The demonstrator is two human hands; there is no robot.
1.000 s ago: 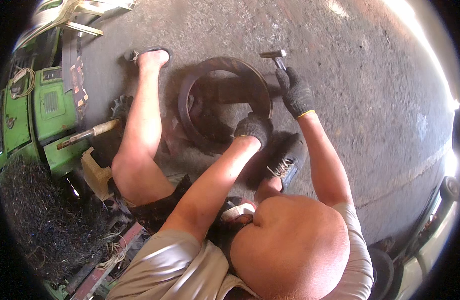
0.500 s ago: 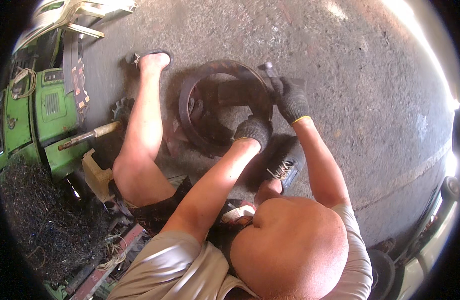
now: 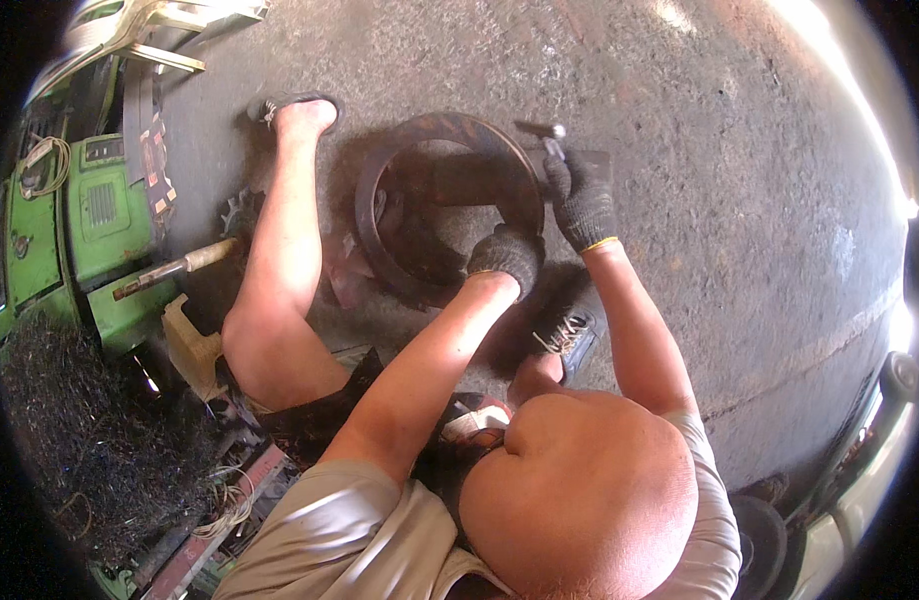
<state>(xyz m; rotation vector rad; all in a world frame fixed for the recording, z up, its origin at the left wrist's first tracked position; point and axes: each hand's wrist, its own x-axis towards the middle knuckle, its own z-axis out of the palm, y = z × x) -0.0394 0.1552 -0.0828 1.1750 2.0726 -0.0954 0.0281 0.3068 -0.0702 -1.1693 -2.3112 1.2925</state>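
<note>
A large dark metal ring [image 3: 371, 220] stands tilted above the floor in front of me, between my feet. My left hand [image 3: 504, 258], in a dark knit glove, is closed on the ring's near right part. My right hand [image 3: 583, 202], gloved with a yellow cuff edge, is closed around a hammer. The shiny hammer head [image 3: 555, 133] shows just beyond its fingers, to the right of the ring; the handle is mostly hidden by the hand. Through the ring's opening I see a dark flat block [image 3: 474, 182] on the floor.
Green machinery [image 3: 101, 205] stands at the left, with a shaft [image 3: 174, 268] sticking out toward my left leg. Below it lies a heap of dark metal shavings [image 3: 89, 440]. A pale metal frame [image 3: 169, 40] is at the far left. A pale vehicle [image 3: 849, 530] edges the lower right.
The hammer head has swung slightly away from the ring, up and to the right. The ring has shifted a little in my left hand, which stays about where it was.
</note>
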